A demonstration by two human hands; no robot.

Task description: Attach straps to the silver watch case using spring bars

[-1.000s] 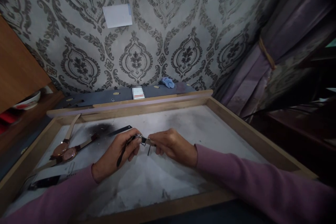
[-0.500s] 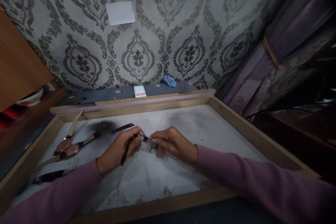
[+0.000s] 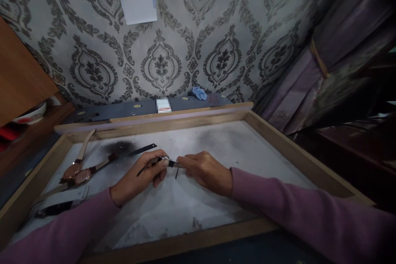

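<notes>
My left hand point(image 3: 139, 178) is closed round a small wristwatch point(image 3: 166, 159), its shiny case pinched at thumb and fingertips. One half of the dark strap point(image 3: 143, 169) sticks out over the back of that hand. From the case's other side a short strap piece point(image 3: 175, 164) runs into my right hand point(image 3: 206, 172), whose fingers pinch its end. A thin dark piece hangs down just left of the right fingers; I cannot make out what it is. Both hands are raised over the white bottom of a wooden tray point(image 3: 278, 152).
Two rose-coloured watches point(image 3: 72, 170) with light straps lie at the tray's left, above another dark watch point(image 3: 55, 208). A flat dark blade-like strip point(image 3: 144, 149) lies behind my left hand. Behind the tray's raised rim are a small box point(image 3: 163, 105) and a crumpled blue cloth point(image 3: 199, 93).
The watch and its strap have been tilted, so the loose strap half now points more to the left. My right hand has turned slightly, knuckles up. The view has shifted a little.
</notes>
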